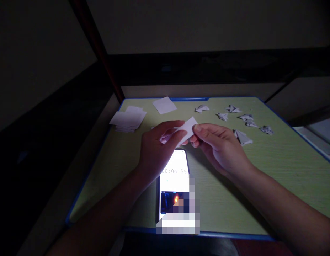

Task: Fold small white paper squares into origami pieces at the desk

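Observation:
Between both hands, above the middle of the table, is a small piece of white paper (188,128) that looks folded. My left hand (159,145) pinches its left part with the thumb on top; the fingers are behind it. At its right corner, my right hand (221,144) grips the paper between thumb and fingertips. Below the hands a lit phone (175,183) lies on the table, showing a timer, its lower part blurred by blocks. Several small folded paper pieces (243,137) lie to the right, the closest one just beyond my right hand.
A loose stack of white paper sheets (130,119) lies at the table's left. One single square sheet (164,105) lies at the back edge. The pale green table (263,185) has a blue rim, with a dark wall behind. White flat objects (317,137) stand beyond the right edge.

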`<state>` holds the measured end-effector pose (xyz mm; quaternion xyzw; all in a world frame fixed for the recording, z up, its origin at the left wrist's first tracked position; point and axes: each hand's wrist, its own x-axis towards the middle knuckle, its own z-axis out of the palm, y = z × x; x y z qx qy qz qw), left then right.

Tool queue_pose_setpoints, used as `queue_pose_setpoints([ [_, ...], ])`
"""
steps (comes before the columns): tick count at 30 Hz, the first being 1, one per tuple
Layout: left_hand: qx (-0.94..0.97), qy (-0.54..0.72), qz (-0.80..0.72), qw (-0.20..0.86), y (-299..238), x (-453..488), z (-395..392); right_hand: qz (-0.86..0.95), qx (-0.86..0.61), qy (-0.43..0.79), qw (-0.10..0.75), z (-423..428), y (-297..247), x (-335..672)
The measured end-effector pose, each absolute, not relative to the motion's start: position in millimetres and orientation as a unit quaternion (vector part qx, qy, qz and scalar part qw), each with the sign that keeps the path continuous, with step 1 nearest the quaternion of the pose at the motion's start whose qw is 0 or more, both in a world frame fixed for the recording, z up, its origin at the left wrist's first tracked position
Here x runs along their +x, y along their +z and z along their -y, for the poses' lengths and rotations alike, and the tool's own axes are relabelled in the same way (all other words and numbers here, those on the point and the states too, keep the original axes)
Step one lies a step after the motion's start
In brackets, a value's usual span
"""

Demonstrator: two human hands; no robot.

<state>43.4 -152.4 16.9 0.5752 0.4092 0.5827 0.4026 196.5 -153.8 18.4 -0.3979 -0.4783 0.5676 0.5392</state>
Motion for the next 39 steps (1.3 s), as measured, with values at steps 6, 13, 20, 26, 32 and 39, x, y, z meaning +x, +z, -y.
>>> queue_pose_setpoints([
  [6, 0.600, 0.543, -0.420, 0.410, 14.3, 42.9, 151.7, 0.507, -0.415, 0.534, 0.534, 152.4, 14.1, 197.8],
  [13, 0.646, 0.503, -0.405, 0.407, 10.0, 38.7, 153.3, 0.504, -0.415, 0.538, 0.533, 154.2, 13.6, 196.2],
  [20, 0.627, 0.500, -0.407, 0.438, 10.5, 40.4, 153.1, 0.505, -0.407, 0.536, 0.541, 154.2, 13.2, 197.8],
  [26, 0.630, 0.511, -0.395, 0.431, 10.0, 40.8, 152.2, 0.514, -0.421, 0.511, 0.545, 154.3, 13.3, 197.7],
  [32, 0.666, 0.500, -0.389, 0.394, 10.0, 41.1, 154.7, 0.542, -0.428, 0.477, 0.544, 153.8, 15.3, 197.2],
  [39, 0.663, 0.490, -0.391, 0.409, 11.2, 42.0, 154.2, 0.533, -0.441, 0.474, 0.545, 151.9, 13.4, 200.6],
])
